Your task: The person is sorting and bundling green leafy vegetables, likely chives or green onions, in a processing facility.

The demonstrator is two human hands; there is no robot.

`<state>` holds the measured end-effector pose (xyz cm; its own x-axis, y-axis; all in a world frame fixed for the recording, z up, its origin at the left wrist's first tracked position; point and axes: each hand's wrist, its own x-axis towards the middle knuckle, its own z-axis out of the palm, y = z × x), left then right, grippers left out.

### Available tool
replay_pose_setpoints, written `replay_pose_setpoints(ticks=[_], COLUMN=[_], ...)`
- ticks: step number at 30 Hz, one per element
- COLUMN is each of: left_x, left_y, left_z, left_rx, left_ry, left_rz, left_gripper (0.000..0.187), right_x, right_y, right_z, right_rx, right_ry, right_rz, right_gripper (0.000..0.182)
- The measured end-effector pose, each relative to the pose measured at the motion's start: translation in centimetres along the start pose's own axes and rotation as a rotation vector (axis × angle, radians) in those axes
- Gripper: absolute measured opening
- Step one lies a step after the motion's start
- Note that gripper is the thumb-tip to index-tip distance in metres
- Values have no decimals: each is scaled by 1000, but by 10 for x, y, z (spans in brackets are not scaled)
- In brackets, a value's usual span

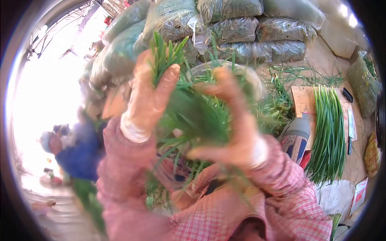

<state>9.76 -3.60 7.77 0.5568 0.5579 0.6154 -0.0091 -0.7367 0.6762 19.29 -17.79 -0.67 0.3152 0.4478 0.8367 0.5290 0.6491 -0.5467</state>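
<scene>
Gloves cover both hands: the left hand [146,96] grips the leafy tips of a bunch of green chives [193,116], the right hand [237,136] clasps it from the other side, raised close before the camera. Behind, filled plastic bags [241,30] are stacked; a trimmed bundle [329,132] lies on a board [302,100] beside a knife [350,130]. No writing is legible
</scene>
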Motion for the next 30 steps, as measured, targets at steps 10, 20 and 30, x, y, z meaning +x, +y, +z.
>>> replay_pose_setpoints(ticks=[10,20,30], left_x=[20,59,109], left_y=[71,-12,-4], left_z=[-29,-65,-69], left_rx=[86,-707,-483], left_ry=[-12,159,600], left_rz=[185,-184,-310], left_gripper=[32,30,34], right_x=[-74,-111,-189], right_y=[58,75,129], right_z=[65,65,36], right_rx=[-661,-770,-993], right_ry=[-557,-362,-516], right_rz=[395,172,349], right_gripper=[90,56,17])
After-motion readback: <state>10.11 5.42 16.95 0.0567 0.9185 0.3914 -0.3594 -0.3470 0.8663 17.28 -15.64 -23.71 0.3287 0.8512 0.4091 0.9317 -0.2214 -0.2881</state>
